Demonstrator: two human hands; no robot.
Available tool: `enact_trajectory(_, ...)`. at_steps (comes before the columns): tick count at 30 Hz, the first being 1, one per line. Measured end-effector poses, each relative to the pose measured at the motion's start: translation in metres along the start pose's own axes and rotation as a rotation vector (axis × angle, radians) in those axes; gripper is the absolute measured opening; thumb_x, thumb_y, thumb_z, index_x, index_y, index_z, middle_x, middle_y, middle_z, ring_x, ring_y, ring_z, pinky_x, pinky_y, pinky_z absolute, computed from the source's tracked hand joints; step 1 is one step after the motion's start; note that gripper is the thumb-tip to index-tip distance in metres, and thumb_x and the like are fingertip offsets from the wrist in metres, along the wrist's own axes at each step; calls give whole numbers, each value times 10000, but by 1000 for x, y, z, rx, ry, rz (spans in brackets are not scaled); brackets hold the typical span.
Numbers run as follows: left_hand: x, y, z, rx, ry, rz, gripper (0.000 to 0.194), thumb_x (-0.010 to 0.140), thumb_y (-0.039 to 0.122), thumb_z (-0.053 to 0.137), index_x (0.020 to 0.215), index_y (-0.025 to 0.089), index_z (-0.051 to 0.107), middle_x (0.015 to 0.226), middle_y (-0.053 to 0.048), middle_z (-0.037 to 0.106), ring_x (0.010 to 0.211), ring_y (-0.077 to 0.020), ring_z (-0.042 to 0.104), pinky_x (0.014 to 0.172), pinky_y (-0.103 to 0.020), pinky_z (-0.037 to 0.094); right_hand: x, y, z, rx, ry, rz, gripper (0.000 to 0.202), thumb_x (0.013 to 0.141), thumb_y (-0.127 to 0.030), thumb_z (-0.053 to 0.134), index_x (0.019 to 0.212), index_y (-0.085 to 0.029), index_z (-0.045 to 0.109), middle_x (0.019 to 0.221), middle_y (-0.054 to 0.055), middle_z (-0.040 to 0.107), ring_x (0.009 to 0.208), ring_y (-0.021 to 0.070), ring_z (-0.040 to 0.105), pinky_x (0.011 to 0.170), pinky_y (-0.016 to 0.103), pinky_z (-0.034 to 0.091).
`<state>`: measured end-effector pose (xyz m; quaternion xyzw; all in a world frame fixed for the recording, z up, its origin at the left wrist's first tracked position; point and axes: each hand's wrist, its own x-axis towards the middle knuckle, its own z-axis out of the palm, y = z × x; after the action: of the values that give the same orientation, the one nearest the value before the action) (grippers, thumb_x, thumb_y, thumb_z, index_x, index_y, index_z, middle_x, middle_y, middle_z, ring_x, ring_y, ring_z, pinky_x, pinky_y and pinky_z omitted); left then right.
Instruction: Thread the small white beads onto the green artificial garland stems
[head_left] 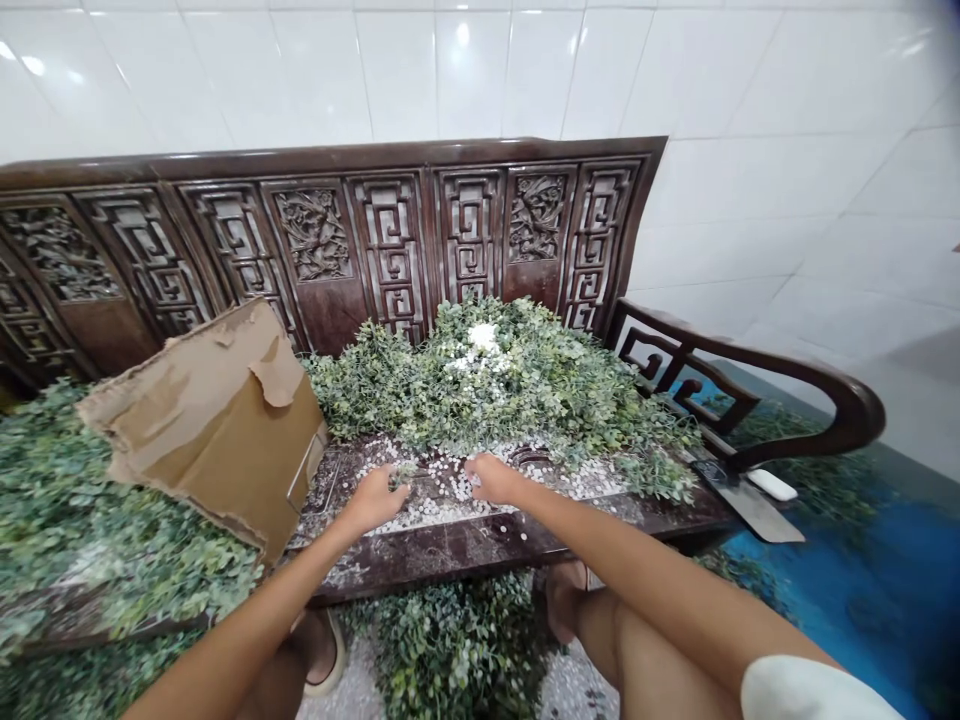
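Note:
My left hand (377, 498) is curled over the front of the dark wooden bench seat (450, 548). A small green sprig (405, 474) shows at its thumb and fingers. To its right, my right hand (493, 479) is closed in a pinch just above the seat. Something whitish shows at its fingertips, too small to make out. Many small round white pieces (450, 482) lie scattered around and between both hands. Behind them rises a heap of artificial green foliage (585, 385), with a pile of white pieces (482, 337) on top.
A torn cardboard piece (217, 420) leans on the seat at left, beside a bent metal wire (306, 468). More foliage (45, 490) lies at far left and on the floor (457, 650). At right are a curved armrest (810, 400), a flat blade-like plate (757, 510) and a white object (772, 485).

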<state>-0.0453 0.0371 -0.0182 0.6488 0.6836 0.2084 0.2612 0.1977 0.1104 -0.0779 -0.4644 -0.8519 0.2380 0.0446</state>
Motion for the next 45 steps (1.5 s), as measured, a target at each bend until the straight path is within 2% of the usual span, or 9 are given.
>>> enact_trajectory(3,-10,9,1,-47,53,26,320,774,305,549,1049,148,588,958,-96,689,929,-253,626,839,-337,455,-1,0,-4,84,22,27,201,595,-42,660,767,-142,630,893,104,639,888,254,567,742,291,384)
enact_trajectory(6,-18,18,1,-101,59,50,323,818,390,505,1042,169,580,979,-77,680,935,-239,622,847,-331,457,-3,0,-9,233,68,70,184,565,-17,637,674,-153,580,787,73,634,875,245,570,739,290,390)
enact_trajectory(11,-21,26,2,-200,49,-7,420,851,507,425,1016,151,575,1034,-106,664,1000,-253,603,873,-346,450,-9,-6,-16,670,127,145,128,631,-121,611,641,-181,499,576,-25,538,642,151,559,616,241,410)
enact_trajectory(14,-19,28,3,-255,39,-52,472,861,551,388,1055,149,544,1016,-102,654,983,-249,605,825,-334,466,-12,-14,-24,990,157,134,102,715,-219,524,670,-197,436,588,-39,482,569,104,496,542,197,379)
enact_trajectory(19,-20,36,6,-375,-12,-76,416,872,551,388,1059,196,499,1021,-56,606,914,-183,597,707,-256,474,-13,-27,-48,1408,114,102,169,722,-280,457,634,-216,328,566,-41,345,498,94,353,427,173,262)
enact_trajectory(24,-24,49,6,-665,-72,-113,353,857,567,438,953,230,483,889,6,537,677,-103,519,518,-182,385,-11,-36,-60,1668,37,98,136,724,-257,481,647,-204,382,563,-42,318,459,90,267,379,175,216)
enact_trajectory(30,-27,55,7,-721,-84,-33,374,838,585,454,852,212,487,804,29,497,540,-68,413,456,-179,345,-4,-35,-54,1786,10,177,153,762,-183,500,641,-186,406,590,-26,413,467,66,340,397,150,279)
enact_trajectory(38,-22,41,11,-635,-130,-111,332,828,507,446,877,192,540,931,-20,563,612,-120,557,482,-220,392,-11,-34,-42,1714,34,245,180,732,-157,608,627,-165,462,548,-48,440,443,47,324,387,156,187)
enact_trajectory(45,-27,45,2,-308,-48,221,365,894,402,305,746,196,567,796,-35,617,845,-200,570,791,-299,436,-30,-67,-50,1599,-35,111,234,604,-242,821,672,-125,631,658,-12,569,560,52,428,439,174,192)
